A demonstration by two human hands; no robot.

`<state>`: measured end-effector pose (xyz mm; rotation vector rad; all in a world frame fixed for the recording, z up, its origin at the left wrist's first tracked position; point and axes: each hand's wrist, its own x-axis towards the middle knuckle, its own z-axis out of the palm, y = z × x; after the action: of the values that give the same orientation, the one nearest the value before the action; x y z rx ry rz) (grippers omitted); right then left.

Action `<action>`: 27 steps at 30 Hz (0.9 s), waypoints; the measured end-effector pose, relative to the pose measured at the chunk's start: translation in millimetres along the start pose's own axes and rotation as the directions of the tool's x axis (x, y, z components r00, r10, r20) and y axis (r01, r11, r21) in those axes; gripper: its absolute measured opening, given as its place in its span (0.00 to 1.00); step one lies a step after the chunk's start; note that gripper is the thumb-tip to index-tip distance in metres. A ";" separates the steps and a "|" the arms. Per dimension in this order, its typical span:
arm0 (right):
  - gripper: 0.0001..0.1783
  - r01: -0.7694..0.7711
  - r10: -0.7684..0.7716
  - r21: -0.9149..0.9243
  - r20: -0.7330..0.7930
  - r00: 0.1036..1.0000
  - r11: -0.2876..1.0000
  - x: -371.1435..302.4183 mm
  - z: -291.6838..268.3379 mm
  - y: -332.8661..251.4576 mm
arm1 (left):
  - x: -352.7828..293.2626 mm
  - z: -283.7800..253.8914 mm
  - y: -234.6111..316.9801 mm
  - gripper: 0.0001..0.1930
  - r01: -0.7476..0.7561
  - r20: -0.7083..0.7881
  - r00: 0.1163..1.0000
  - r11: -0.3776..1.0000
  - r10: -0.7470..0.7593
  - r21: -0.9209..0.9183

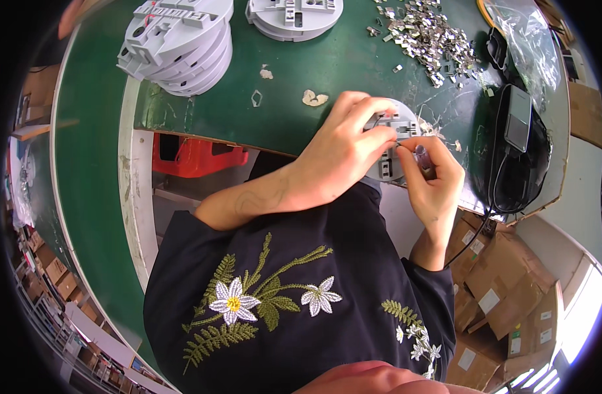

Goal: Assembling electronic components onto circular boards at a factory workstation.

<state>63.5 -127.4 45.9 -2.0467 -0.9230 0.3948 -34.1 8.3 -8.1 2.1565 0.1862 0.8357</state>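
Note:
A grey round plastic base (406,113) with raised slots and a bit of red wire lies at the table's front edge, partly covered by my hands. Over its left side my left hand (347,141) is closed, thumb and fingertips pinched around something too small to make out. My right hand (442,174) is closed too, with a screwdriver with a purplish see-through handle (422,157) tucked in its fingers. Its thumb and forefinger meet close to my left fingertips, at a tiny dark piece. The screwdriver's tip cannot be made out.
Stacked grey round bases (196,65) stand at the far left, with another grey base (294,20) beside them. A heap of small metal pieces (432,43) is spread at the back right. At right lie a grey power bank (518,118) on a black bag, a cable and clear plastic (527,39).

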 end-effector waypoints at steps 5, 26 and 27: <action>0.07 0.082 -0.078 -0.105 0.040 0.996 0.991 5.9 -3.5 -4.9 | 8.1 -4.9 -6.0 0.07 -0.046 -0.015 0.999 0.998 0.045 -0.051; 0.09 0.388 -0.263 -0.297 0.384 0.885 0.873 35.0 -9.1 5.5 | -11.0 -1.3 0.8 0.08 0.144 -0.119 0.981 0.986 -0.153 -0.082; 0.09 0.388 -0.255 -0.308 0.394 0.883 0.869 35.2 -9.1 5.0 | -11.0 -0.9 0.6 0.08 0.144 -0.122 0.981 0.986 -0.154 -0.086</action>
<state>94.9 -108.7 49.2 -2.1407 -1.6470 0.4162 -43.3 4.2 -12.8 1.9915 0.3707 0.8804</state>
